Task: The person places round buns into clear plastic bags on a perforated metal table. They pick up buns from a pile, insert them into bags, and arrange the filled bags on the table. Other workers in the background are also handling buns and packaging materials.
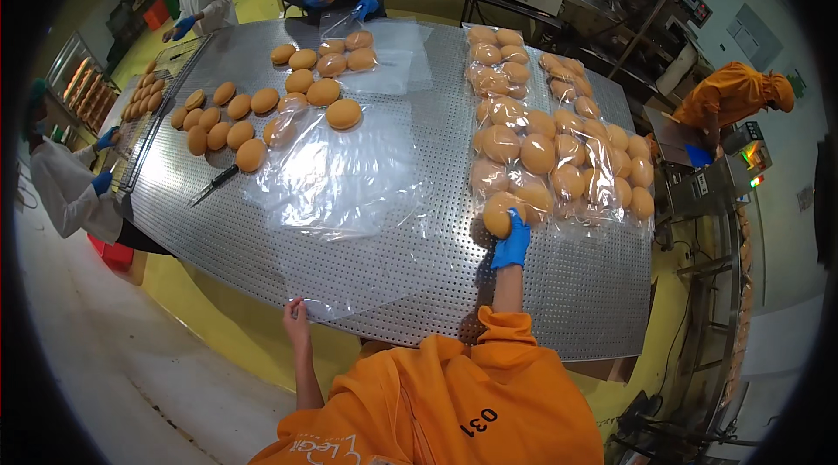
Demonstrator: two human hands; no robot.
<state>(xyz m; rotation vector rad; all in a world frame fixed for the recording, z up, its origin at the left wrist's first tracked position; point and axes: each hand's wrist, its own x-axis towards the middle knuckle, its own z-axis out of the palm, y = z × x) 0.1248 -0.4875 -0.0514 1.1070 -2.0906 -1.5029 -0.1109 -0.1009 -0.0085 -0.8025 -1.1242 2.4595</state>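
Observation:
My right hand [512,247], in a blue glove, has its fingers on a round brown bun [501,216] at the near end of a row of bagged buns [504,141]. My bare left hand [298,321] is at the table's front edge, its fingertips pinching the corner of a clear plastic bag [353,291]. That bag looks flat and lies on the perforated metal table [419,327]. Beyond it is a pile of clear bags [334,190]. Loose buns [240,134] are spread over the table's left side, and one bun [344,114] rests on the bags' far edge.
A knife [215,185] with a black handle lies beside the loose buns. Across the table a person's gloved hands [366,6] hold a bun and a bag. Two workers stand at wire racks [141,131] on the left. Another worker [727,98] bends over a machine at right.

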